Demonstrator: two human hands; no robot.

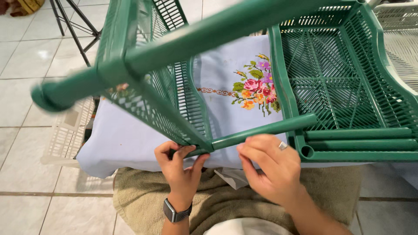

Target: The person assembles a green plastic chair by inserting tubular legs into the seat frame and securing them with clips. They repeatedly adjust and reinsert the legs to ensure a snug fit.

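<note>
A green plastic shelf basket [143,82] is tilted up over a pale blue embroidered cloth [226,87]. Two green tubes are plugged into its corners: a long one [183,41] crosses the top, a shorter one [265,130] runs near me. My left hand [180,167] pinches the basket corner where the shorter tube enters. My right hand [272,167], with a ring, has its fingers on that same tube. A second green basket [344,87] lies flat at the right, with two loose green tubes [361,139] resting along its near rim.
A white plastic basket [67,130] sticks out from under the cloth at the left, another white one [400,39] at the far right. A tan towel [226,196] covers my lap. Black stand legs [74,30] rise from the tiled floor at the back left.
</note>
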